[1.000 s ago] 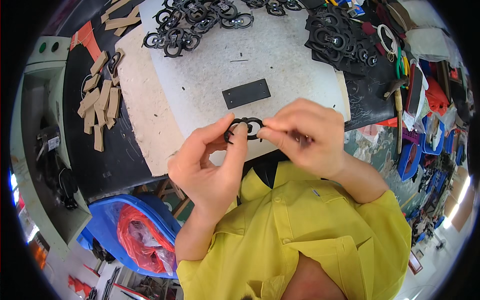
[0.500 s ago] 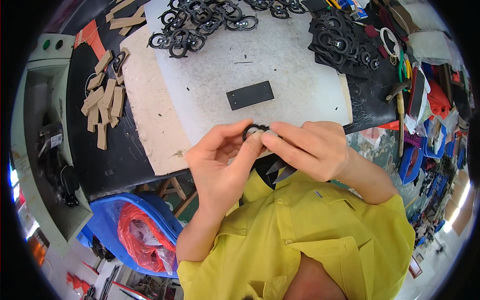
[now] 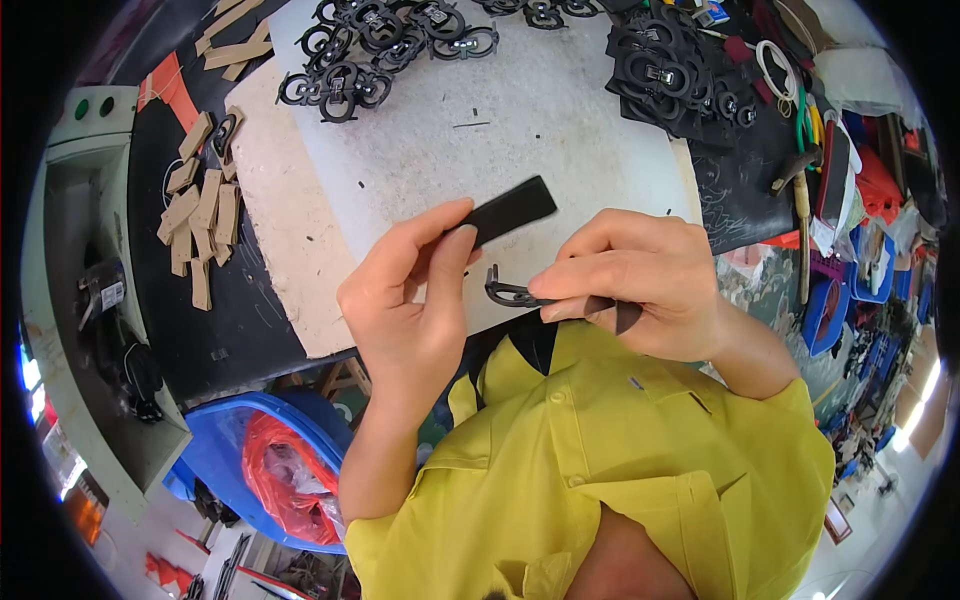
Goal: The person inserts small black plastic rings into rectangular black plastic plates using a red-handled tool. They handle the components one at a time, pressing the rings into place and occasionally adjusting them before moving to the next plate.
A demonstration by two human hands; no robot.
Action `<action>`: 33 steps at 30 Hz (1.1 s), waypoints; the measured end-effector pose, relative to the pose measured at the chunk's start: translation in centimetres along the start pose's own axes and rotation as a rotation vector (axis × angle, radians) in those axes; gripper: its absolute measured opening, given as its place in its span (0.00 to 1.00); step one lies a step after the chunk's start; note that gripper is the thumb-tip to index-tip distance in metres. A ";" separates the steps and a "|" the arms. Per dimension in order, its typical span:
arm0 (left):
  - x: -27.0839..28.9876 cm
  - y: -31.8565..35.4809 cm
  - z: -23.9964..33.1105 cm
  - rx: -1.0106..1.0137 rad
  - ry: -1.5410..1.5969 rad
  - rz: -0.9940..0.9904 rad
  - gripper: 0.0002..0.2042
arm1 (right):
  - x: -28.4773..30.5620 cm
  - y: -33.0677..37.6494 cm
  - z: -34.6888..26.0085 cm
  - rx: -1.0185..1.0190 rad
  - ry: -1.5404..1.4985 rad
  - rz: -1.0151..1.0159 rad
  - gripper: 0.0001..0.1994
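Note:
My left hand (image 3: 405,290) pinches one end of a flat black rectangular strip (image 3: 515,208) between thumb and fingers, holding it up over the white sheet (image 3: 410,150). To the right of it, my right hand (image 3: 645,275) is closed on a small black ring-shaped fitting (image 3: 508,293), seen edge-on with a short prong standing up. A dark, pointed, blade-like piece (image 3: 627,317) sticks out below the right fingers; its kind cannot be made out. The two held pieces are apart. More black ring fittings (image 3: 380,30) lie heaped at the far side of the sheet.
Black flat pieces with ring fittings (image 3: 665,75) are piled at the far right. Tan strips (image 3: 205,210) lie scattered on the left. A blue bin (image 3: 215,425) with red plastic bags stands below the table's near left edge. Tools and cables (image 3: 800,110) crowd the right side.
My left hand has let go of the ring fitting and picked up the black strip from the sheet. The right hand keeps the fitting, now turned edge-on. The hands have moved apart.

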State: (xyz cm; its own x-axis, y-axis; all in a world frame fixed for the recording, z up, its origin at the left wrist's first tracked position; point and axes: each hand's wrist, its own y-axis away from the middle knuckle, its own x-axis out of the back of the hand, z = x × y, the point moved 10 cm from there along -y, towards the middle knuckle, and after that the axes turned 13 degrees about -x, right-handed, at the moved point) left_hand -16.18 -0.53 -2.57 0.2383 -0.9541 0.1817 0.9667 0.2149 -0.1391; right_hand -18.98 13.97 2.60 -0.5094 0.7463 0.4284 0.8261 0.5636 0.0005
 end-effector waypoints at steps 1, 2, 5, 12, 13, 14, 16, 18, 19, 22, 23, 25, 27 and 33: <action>-0.2 0.1 0.1 0.067 0.107 -0.013 0.08 | 0.0 -0.1 -0.2 0.026 0.024 -0.003 0.15; -0.4 0.3 0.2 0.135 0.215 -0.027 0.08 | -0.1 -0.1 -0.4 0.051 0.048 -0.006 0.15; -0.7 0.8 0.8 0.189 0.280 -0.100 0.10 | 0.1 -0.2 -0.2 0.013 0.017 0.009 0.13; -0.7 1.1 1.9 0.119 0.287 -0.098 0.11 | 0.4 -0.8 1.9 -0.258 -0.188 -0.048 0.06; -0.7 1.1 2.2 0.082 0.254 -0.119 0.11 | 0.3 -0.7 2.8 -0.349 -0.240 -0.059 0.06; -0.9 1.1 2.4 0.044 0.248 -0.140 0.11 | 0.1 -0.5 3.7 -0.441 -0.292 -0.069 0.05; -1.3 1.2 2.9 -0.031 0.234 -0.181 0.12 | 0.2 -0.4 4.4 -0.496 -0.442 0.010 0.06; -1.8 2.0 1.8 0.023 0.409 -0.148 0.14 | 0.7 -0.1 4.5 -0.459 -0.547 0.144 0.06; -1.9 2.2 1.3 0.052 0.496 -0.129 0.16 | 0.9 0.1 4.3 -0.434 -0.521 0.150 0.06; -1.8 1.5 2.5 -0.109 0.322 -0.177 0.16 | 1.2 0.4 3.2 -0.324 -0.377 0.120 0.07; -1.6 1.2 2.3 -0.015 0.361 -0.069 0.13 | 1.0 0.2 2.4 -0.264 -0.286 0.077 0.07; -2.1 1.5 1.3 0.149 0.349 -0.147 0.11 | 0.4 0.3 1.3 -0.173 -0.167 0.032 0.07; -2.7 1.9 0.8 0.255 0.499 -0.100 0.08 | 1.2 0.5 0.7 -0.166 -0.090 0.105 0.07; -3.1 2.8 0.2 0.327 0.512 -0.073 0.08 | 1.3 1.1 1.1 -0.132 -0.009 0.159 0.09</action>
State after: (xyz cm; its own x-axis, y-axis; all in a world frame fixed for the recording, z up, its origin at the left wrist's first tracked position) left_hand -14.22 3.09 -3.37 0.1736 -0.9305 -0.3225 0.9768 0.1210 0.1767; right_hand -19.05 15.96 2.14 -0.3720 0.8256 0.4244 0.9203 0.3876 0.0525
